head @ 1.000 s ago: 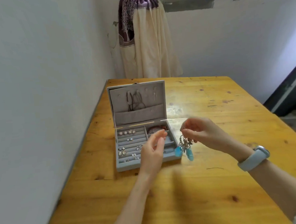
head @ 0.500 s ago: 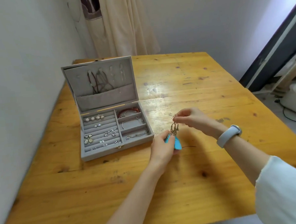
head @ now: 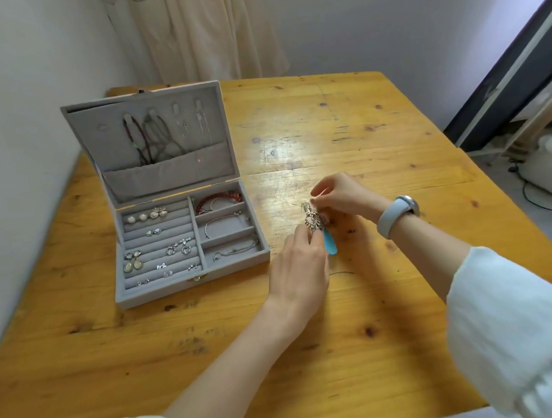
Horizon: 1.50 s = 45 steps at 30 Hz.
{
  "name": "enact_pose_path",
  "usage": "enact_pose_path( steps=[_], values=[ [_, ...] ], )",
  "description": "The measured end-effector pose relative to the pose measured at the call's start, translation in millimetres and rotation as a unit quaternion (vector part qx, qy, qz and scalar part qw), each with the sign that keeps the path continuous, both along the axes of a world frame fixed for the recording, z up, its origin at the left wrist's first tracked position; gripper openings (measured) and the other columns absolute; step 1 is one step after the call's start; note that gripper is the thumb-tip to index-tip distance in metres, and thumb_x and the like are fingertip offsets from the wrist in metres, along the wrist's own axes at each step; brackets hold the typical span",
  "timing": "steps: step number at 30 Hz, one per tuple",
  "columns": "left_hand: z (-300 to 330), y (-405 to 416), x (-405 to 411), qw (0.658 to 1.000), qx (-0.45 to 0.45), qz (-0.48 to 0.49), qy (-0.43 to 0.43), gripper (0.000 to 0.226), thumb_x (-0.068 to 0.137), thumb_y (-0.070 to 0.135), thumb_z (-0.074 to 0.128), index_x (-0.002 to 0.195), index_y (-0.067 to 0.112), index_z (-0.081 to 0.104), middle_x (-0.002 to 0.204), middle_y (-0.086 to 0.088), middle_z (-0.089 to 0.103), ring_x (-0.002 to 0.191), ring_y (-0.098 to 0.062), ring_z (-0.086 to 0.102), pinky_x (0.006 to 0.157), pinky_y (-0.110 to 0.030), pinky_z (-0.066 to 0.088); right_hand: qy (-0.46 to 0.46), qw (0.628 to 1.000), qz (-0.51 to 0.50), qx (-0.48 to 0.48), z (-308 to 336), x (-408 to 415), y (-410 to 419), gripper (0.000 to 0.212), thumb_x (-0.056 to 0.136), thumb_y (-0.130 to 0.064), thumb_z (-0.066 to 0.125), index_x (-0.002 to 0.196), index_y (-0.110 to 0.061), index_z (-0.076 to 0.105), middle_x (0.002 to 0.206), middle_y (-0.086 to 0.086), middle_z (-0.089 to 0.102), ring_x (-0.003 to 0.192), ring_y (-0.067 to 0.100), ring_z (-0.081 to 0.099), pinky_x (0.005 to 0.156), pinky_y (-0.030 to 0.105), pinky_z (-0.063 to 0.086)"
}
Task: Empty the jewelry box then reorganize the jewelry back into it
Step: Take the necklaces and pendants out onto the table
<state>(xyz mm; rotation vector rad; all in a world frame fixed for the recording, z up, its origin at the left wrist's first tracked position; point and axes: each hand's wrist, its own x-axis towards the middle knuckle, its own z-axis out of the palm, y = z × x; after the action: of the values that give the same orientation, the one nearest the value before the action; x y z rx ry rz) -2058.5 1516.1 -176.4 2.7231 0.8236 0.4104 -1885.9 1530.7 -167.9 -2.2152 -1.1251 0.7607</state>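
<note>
You are holding a pair of dangling earrings (head: 317,224) between both hands, just above the wooden table (head: 344,135) and to the right of the open jewelry box (head: 187,242). Your right hand (head: 344,197) is pinching the thin hooks at the top, and your left hand (head: 298,265) is pinching the silver filigree lower down, with the turquoise drops (head: 330,246) hanging beside your left fingertips. The two earrings are lying tight against each other, and whether their hooks are tangled is too fine to tell. If you are pulling them apart, the likely trouble is a hook snagging in the other's openwork and bending, or one piece slipping out of the pinch and dropping onto the table. The box is sitting near your left forearm, still full: studs (head: 145,217) in the ring rolls, a red bead bracelet (head: 218,199) and chains in the side compartments, cords (head: 149,138) hanging in the lid. A careless sweep of that arm could be knocking the box or jarring the small studs out of their rows.
</note>
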Motion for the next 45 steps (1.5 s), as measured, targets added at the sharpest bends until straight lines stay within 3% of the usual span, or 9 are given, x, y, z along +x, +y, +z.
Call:
enact_pose_path(
  steps=[3, 6, 12, 16, 22, 29, 36, 41, 45],
  values=[
    [-14, 3, 1, 0.997, 0.07, -0.04, -0.007, 0.028, 0.074, 0.02, 0.069, 0.099, 0.008, 0.063, 0.108, -0.014, 0.06, 0.093, -0.029, 0.059, 0.064, -0.031, 0.052, -0.041, 0.994, -0.017, 0.098, -8, -5, -16, 0.027, 0.084, -0.002, 0.049, 0.105, -0.008, 0.065, 0.1, 0.008, 0.067, 0.083, 0.016, 0.058, 0.075, 0.022, 0.041],
    [-20, 5, -2, 0.995, 0.082, -0.054, 0.02, 0.043, 0.084, 0.034, 0.043, 0.117, 0.009, 0.058, 0.132, -0.016, 0.05, 0.124, -0.033, 0.045, 0.09, -0.041, 0.047, -0.115, 0.98, 0.046, 0.158, -26, -13, -39, 0.035, 0.086, -0.007, 0.044, 0.117, -0.009, 0.06, 0.117, 0.008, 0.061, 0.105, 0.023, 0.057, 0.089, 0.029, 0.042],
    [-28, 6, -9, 0.984, 0.032, -0.126, 0.12, 0.076, 0.084, 0.049, 0.004, 0.143, 0.009, 0.027, 0.153, -0.011, 0.02, 0.142, -0.026, 0.011, 0.112, -0.042, 0.003, -0.292, 0.934, 0.198, 0.059, -44, -11, -56, 0.057, 0.087, -0.006, 0.025, 0.141, -0.022, 0.03, 0.15, -0.007, 0.026, 0.14, 0.009, 0.015, 0.11, 0.027, 0.011],
    [-27, 7, -12, 0.988, 0.028, -0.119, 0.09, 0.075, 0.085, 0.048, 0.001, 0.142, 0.009, 0.03, 0.152, -0.011, 0.021, 0.142, -0.026, 0.011, 0.113, -0.04, 0.002, -0.291, 0.937, 0.19, 0.041, -38, -15, -53, 0.06, 0.088, 0.002, 0.034, 0.142, -0.023, 0.027, 0.15, -0.006, 0.026, 0.141, 0.009, 0.014, 0.113, 0.032, 0.012],
    [-1, 22, -19, 0.991, 0.069, -0.115, -0.007, 0.041, 0.086, 0.034, 0.035, 0.099, 0.013, 0.068, 0.114, -0.009, 0.065, 0.116, -0.028, 0.055, 0.095, -0.041, 0.044, -0.215, 0.963, 0.118, 0.109, -13, -22, -43, 0.058, 0.081, 0.007, 0.041, 0.136, -0.012, 0.04, 0.135, 0.008, 0.049, 0.133, 0.021, 0.035, 0.105, 0.036, 0.031],
    [59, 99, -38, 0.988, 0.121, -0.024, -0.097, 0.032, 0.08, 0.025, 0.045, 0.092, 0.011, 0.07, 0.094, -0.005, 0.069, 0.088, -0.023, 0.065, 0.074, -0.036, 0.052, -0.228, 0.942, 0.107, 0.224, 43, -52, 19, 0.04, 0.085, 0.006, 0.039, 0.119, -0.008, 0.056, 0.116, 0.006, 0.062, 0.11, 0.021, 0.055, 0.091, 0.032, 0.045],
    [99, 191, -91, 0.959, 0.213, 0.156, -0.103, 0.048, 0.068, 0.006, 0.07, 0.115, 0.002, 0.06, 0.117, -0.018, 0.059, 0.11, -0.034, 0.056, 0.088, -0.047, 0.045, -0.235, 0.92, 0.143, 0.281, 76, -118, 106, 0.033, 0.094, -0.011, 0.037, 0.125, -0.013, 0.05, 0.11, 0.006, 0.064, 0.102, 0.023, 0.057, 0.081, 0.038, 0.047],
    [101, 225, -121, 0.962, 0.152, 0.223, 0.033, 0.069, 0.088, 0.021, 0.045, 0.147, 0.015, 0.009, 0.155, -0.001, 0.008, 0.143, -0.019, 0.002, 0.114, -0.046, 0.009, -0.231, 0.933, 0.066, 0.269, 85, -153, 155, 0.025, 0.094, -0.023, 0.04, 0.115, -0.017, 0.054, 0.102, 0.002, 0.068, 0.096, 0.023, 0.06, 0.073, 0.033, 0.044],
    [96, 236, -123, 0.964, 0.154, 0.213, 0.028, 0.066, 0.087, 0.022, 0.046, 0.146, 0.016, 0.018, 0.154, 0.0, 0.016, 0.142, -0.018, 0.005, 0.114, -0.045, 0.01, -0.302, 0.925, 0.041, 0.229, 81, -164, 181, 0.024, 0.095, -0.032, 0.04, 0.102, -0.014, 0.053, 0.09, 0.003, 0.068, 0.085, 0.023, 0.063, 0.061, 0.029, 0.039]
  ],
)
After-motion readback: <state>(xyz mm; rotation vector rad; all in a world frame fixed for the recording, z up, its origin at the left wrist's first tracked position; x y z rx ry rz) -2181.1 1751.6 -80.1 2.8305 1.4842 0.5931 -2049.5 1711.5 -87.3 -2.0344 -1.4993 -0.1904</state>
